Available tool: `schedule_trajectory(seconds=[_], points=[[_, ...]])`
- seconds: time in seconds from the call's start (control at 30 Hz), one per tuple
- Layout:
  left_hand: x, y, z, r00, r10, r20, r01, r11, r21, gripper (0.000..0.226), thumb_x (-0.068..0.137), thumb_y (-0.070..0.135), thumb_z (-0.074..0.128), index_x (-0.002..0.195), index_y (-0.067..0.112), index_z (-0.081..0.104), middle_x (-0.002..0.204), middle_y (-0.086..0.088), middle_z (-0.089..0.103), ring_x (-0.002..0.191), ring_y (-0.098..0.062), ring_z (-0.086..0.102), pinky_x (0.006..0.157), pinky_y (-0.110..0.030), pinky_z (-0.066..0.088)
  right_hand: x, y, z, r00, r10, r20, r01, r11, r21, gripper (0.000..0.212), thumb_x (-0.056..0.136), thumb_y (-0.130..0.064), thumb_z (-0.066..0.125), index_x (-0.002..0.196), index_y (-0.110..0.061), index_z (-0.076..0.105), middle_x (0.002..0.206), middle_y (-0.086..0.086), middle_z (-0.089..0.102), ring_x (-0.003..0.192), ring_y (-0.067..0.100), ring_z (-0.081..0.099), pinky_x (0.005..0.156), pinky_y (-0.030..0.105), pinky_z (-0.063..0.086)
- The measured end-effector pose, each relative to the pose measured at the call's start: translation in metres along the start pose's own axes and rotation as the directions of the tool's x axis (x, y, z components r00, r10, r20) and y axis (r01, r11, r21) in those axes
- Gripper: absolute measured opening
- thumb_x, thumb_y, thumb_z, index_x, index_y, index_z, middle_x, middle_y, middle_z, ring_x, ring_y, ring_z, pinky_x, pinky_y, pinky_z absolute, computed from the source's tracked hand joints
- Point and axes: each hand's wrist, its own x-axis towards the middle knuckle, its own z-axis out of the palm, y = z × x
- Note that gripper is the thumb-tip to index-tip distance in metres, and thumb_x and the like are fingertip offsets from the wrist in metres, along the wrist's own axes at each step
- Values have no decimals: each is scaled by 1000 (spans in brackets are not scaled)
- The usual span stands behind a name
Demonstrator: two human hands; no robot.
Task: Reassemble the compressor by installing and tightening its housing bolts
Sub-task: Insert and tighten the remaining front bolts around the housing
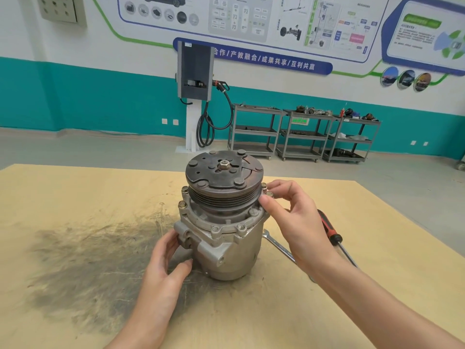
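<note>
The compressor [226,238] stands upright on the wooden table, its rusty pulley and clutch plate [224,177] on top. Housing bolts stick up from the flange: two at the left [181,204], two low at the front [227,228], and two at the right. My right hand [294,217] pinches the nearer right-hand bolt [269,194] between thumb and fingertips, beside the pulley rim. My left hand [163,268] steadies the housing from the lower left, fingers and thumb curved against the port block.
A wrench [278,245] and a red-and-black screwdriver [332,234] lie on the table [75,197] right of the compressor, partly under my right forearm. A dark greasy smear [83,248] covers the table's left. Metal carts [302,132] and a charging post [195,96] stand by the far wall.
</note>
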Motion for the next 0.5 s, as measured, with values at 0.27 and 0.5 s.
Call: schedule_trajectory(seconds=[0.27,0.5], points=[[0,0,0,1000,-9,5,9,1000,17,64,85,-14,56,126,36,51,131,19,56,124,5,48,106,-31,37,-10,3,-2,994,-107,-3,106,988,-110,13,88,-41,60,95,-44,70,123,-21,58,126,9,48,99,35,42],[2,-2,-2,1000,-11,12,10,999,33,64,86,-13,57,128,36,51,129,22,57,123,6,48,105,-30,37,-7,-1,0,998,-34,-50,31,997,-71,17,76,-44,71,89,-33,65,116,-24,62,101,17,57,80,34,46]])
